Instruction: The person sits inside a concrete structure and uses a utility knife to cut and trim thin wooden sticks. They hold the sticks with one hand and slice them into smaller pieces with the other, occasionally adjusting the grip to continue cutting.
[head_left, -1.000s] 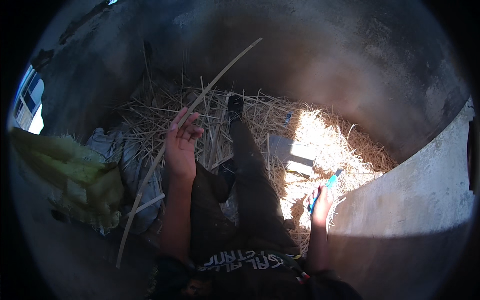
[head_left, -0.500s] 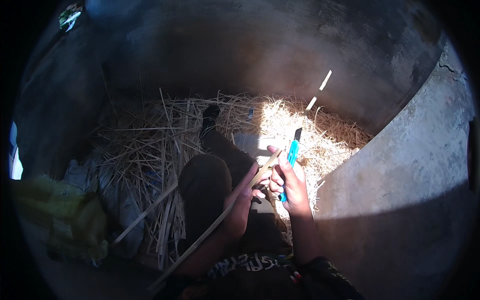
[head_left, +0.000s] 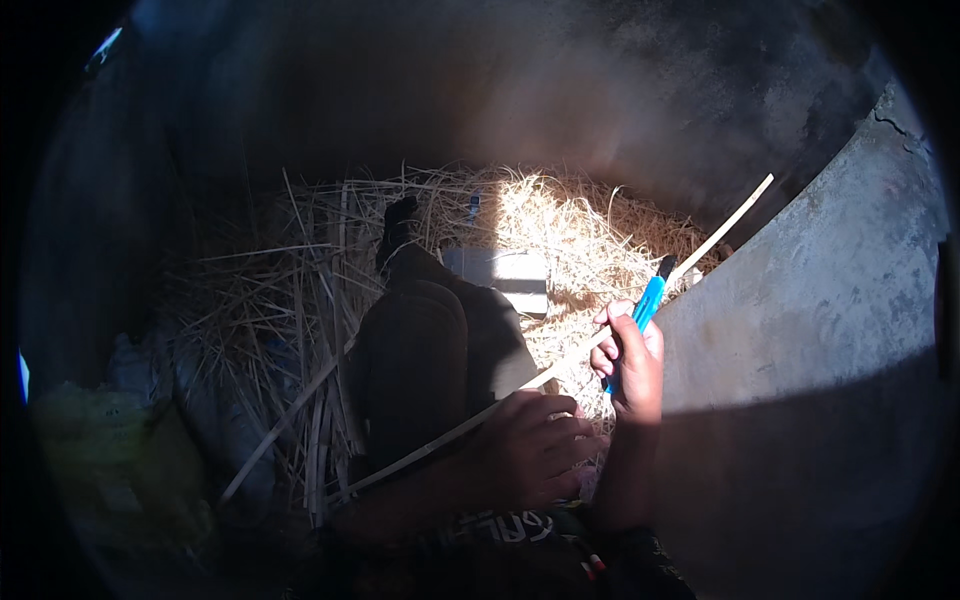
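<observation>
My right hand [head_left: 638, 368] is closed around a blue utility knife [head_left: 649, 303], its dark blade pointing up and away from me. A long, pale bamboo strip [head_left: 724, 228] runs slantwise from the lower left to the upper right, passing by the knife and the right fingers. Nearer to my body, my left hand [head_left: 535, 445] is in shadow with its back upward and fingers bent, closed on the strip. Its thumb is hidden from view. The strip's near end lies along my left forearm.
Loose shavings [head_left: 550, 215] and thin strips [head_left: 290, 300] cover the floor ahead and to the left. A pale flat block [head_left: 515, 275] lies beyond my knee. Curved grey walls [head_left: 800, 330] rise at the right and far side. A yellowish sack [head_left: 105, 450] sits at left.
The right hand and knife have moved right and slightly toward me. My left hand has drawn back and turned back-upward. The strip has swung rightward, its far end lower.
</observation>
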